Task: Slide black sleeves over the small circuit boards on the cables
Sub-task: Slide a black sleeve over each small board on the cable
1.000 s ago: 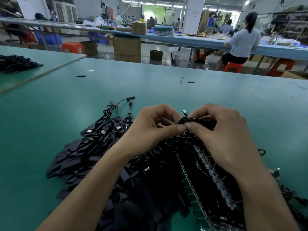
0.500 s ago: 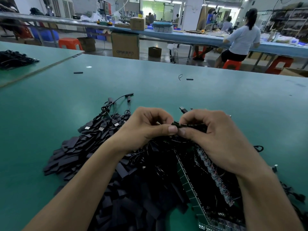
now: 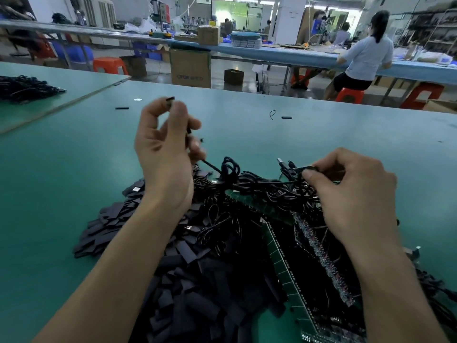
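My left hand (image 3: 164, 149) is raised above the green table (image 3: 61, 169) and pinches a black cable (image 3: 230, 169) near its plug end, which pokes out above my fingertips. The cable hangs from that hand down into a tangle of cables. My right hand (image 3: 351, 194) sits lower, at the right, and pinches a small circuit board (image 3: 300, 169) at the end of a cable. A heap of flat black sleeves (image 3: 197, 280) lies in front of me. Green panels of circuit boards (image 3: 284, 266) lie under the cables.
Two loose black sleeves (image 3: 122, 108) (image 3: 286, 117) lie further out on the table. Another cable pile (image 3: 22, 86) rests on the neighbouring table at the left. A person (image 3: 363, 58) sits at a far bench, with cardboard boxes (image 3: 190, 68) and orange stools (image 3: 108, 65) between.
My hands were together over the pile. Now my left hand has lifted up and to the left, drawing a cable out, while my right hand stays low on the board.
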`<state>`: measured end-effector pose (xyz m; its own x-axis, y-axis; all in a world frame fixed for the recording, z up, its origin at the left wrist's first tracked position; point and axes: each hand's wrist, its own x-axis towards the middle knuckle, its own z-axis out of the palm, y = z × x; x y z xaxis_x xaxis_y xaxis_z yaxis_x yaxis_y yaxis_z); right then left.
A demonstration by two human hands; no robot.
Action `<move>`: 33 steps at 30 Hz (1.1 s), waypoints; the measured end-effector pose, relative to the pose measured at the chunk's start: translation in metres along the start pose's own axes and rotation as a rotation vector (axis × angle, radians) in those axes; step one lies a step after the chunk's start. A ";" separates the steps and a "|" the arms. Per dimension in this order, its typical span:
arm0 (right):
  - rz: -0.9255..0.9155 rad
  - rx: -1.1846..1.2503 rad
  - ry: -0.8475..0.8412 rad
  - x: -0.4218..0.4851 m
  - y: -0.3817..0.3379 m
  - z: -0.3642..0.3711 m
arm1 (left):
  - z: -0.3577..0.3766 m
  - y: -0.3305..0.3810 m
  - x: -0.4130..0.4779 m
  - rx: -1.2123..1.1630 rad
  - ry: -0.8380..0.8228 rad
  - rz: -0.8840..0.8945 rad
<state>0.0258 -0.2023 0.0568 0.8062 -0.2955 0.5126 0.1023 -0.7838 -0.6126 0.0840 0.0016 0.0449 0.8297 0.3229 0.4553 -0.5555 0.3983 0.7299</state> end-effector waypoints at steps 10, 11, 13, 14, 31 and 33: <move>0.060 -0.089 -0.094 -0.007 -0.004 -0.003 | -0.004 0.018 0.009 0.266 0.178 0.250; 0.046 -0.097 -0.131 -0.008 -0.007 -0.004 | -0.003 0.014 0.009 0.289 0.160 0.231; 0.029 -0.158 -0.237 -0.012 -0.016 -0.007 | -0.002 0.008 0.008 0.334 0.123 0.206; 0.014 -0.219 -0.295 -0.013 -0.019 -0.009 | -0.002 0.006 0.009 0.359 0.104 0.189; -0.506 -0.347 -0.861 -0.058 -0.063 0.093 | 0.000 0.002 0.004 0.484 0.009 0.021; -0.516 -0.354 -0.847 -0.061 -0.060 0.101 | -0.001 0.003 0.004 0.466 0.007 0.023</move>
<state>0.0289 -0.0820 0.0019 0.8711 0.4910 -0.0104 0.4833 -0.8609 -0.1589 0.0854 0.0045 0.0481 0.8160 0.3339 0.4719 -0.4888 -0.0371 0.8716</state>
